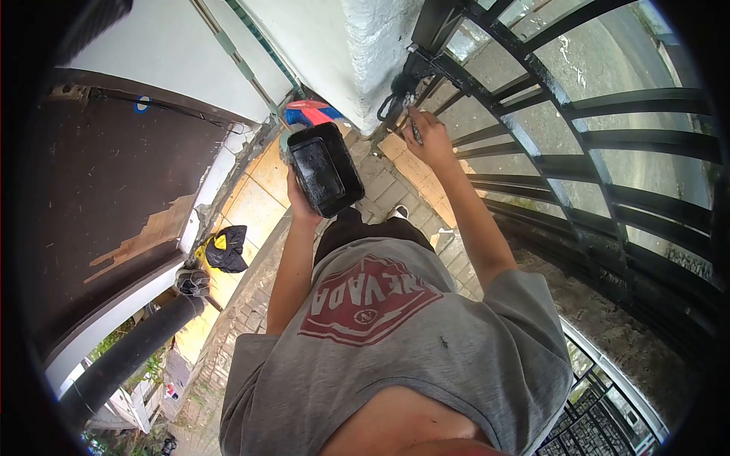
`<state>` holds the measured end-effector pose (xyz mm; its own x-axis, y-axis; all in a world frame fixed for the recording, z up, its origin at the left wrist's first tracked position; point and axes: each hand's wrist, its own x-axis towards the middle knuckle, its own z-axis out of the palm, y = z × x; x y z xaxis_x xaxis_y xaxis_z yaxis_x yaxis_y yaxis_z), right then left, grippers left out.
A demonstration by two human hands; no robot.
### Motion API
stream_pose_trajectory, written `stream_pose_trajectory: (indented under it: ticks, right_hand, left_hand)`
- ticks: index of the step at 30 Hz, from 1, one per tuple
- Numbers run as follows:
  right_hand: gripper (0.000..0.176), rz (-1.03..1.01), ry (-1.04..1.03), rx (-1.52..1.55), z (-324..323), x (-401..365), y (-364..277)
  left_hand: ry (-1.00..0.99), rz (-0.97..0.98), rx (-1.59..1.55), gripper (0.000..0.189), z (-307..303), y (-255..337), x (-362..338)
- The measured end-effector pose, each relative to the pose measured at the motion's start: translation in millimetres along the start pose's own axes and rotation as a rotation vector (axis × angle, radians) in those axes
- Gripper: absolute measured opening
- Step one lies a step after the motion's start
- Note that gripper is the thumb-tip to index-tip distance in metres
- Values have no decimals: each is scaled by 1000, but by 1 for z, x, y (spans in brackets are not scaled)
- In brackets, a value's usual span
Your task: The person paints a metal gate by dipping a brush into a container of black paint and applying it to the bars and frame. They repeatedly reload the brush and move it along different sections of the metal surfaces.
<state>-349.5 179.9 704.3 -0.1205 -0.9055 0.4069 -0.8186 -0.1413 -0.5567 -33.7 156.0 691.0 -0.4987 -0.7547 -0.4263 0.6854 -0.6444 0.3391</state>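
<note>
Thin brush [415,128] pinched in right hand [432,140], fingers closed round the handle, up at the far gate latch [399,87]. Long axis near-to-far, tip pointing far at the latch, prob for getting into the fiddly bits. Left hand [300,199] wrapped under black tray [327,169], open side up, just left of brush, prob for short dips. Black gate [578,140] on right, white pillar [372,45] far behind.

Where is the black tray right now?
In the head view the black tray sits just left of centre, gripped by the left hand, below the white pillar and left of the right hand with its thin tool at the black gate.
</note>
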Motion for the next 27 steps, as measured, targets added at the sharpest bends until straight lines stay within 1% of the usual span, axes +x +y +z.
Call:
stream_pose_trajectory:
  ticks: [1,4,7,10,11,13,14,15,18,19,22,25,27]
  right_hand:
    - [44,29,126,-74,0,0,1]
    - [45,31,118,-105,1,-5,7]
    - [49,35,-174,-36,7,-10,0]
    - [51,-11,103,-41,-1,-1,-9]
    - [50,40,144,-98,-7,1,-14]
    - [48,95,64,-92,-3,1,-10]
    - [47,123,27,-89,-1,0,-9]
    - [46,96,-106,-47,1,0,-12]
    - [41,149,-200,-14,-4,4,-14]
    - [36,82,5,54,-4,4,-12]
    - [34,75,158,-53,6,-5,-11]
    - [39,114,-202,32,19,-23,-2]
    - [41,89,-175,28,16,-33,-4]
  left_hand:
    - [8,31,26,64,2,1,0]
    - [25,16,-2,71,-6,4,2]
    - [5,-6,-10,71,-18,4,5]
    - [9,14,9,71,-13,1,7]
    - [4,12,3,68,-10,2,8]
    - [4,7,-10,62,-4,3,3]
    - [6,7,-5,62,-6,2,2]
    - [4,5,1,62,-6,2,3]
    - [13,-4,18,62,-3,0,5]
    - [8,3,26,62,0,0,5]
    - [5,-5,13,62,-1,0,4]
    - [9,-30,1,62,-8,-2,4]
    - [28,-39,10,62,-6,-1,3]
